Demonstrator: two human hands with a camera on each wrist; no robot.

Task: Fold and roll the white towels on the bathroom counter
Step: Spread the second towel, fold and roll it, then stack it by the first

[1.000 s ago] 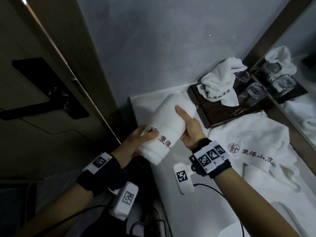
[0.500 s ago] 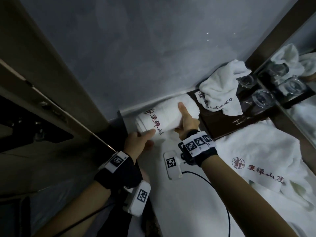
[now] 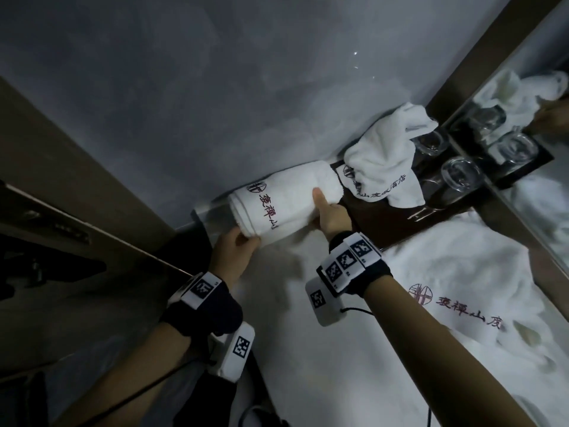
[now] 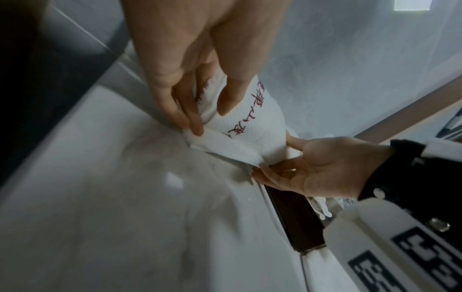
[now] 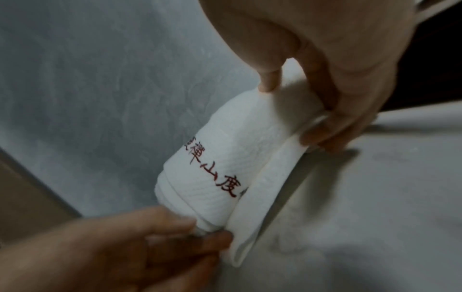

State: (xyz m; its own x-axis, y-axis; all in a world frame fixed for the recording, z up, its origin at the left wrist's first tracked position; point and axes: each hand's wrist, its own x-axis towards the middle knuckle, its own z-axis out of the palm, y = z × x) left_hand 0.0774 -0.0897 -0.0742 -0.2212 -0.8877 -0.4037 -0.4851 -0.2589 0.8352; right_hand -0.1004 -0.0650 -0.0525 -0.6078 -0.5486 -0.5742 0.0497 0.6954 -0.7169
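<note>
A rolled white towel (image 3: 286,195) with red lettering lies on the white counter (image 3: 308,365) along the grey wall. My left hand (image 3: 246,241) pinches its left end; in the left wrist view the fingers (image 4: 192,118) hold the loose outer flap of the rolled towel (image 4: 250,126). My right hand (image 3: 320,208) grips the right end with the thumb on top; in the right wrist view this hand (image 5: 300,110) curls round the rolled towel (image 5: 225,158). A larger white towel (image 3: 462,288) lies unfolded on the counter at the right.
A dark wooden tray (image 3: 369,223) beside the roll's right end carries a crumpled small towel (image 3: 388,155) and two glasses (image 3: 460,174). A mirror (image 3: 538,180) runs along the right side. A brown door frame (image 3: 77,180) stands at the left, past the counter's edge.
Both hands carried the rolled towel from a tilted hold above the counter's front-left to the back, and laid it level along the wall next to the tray.
</note>
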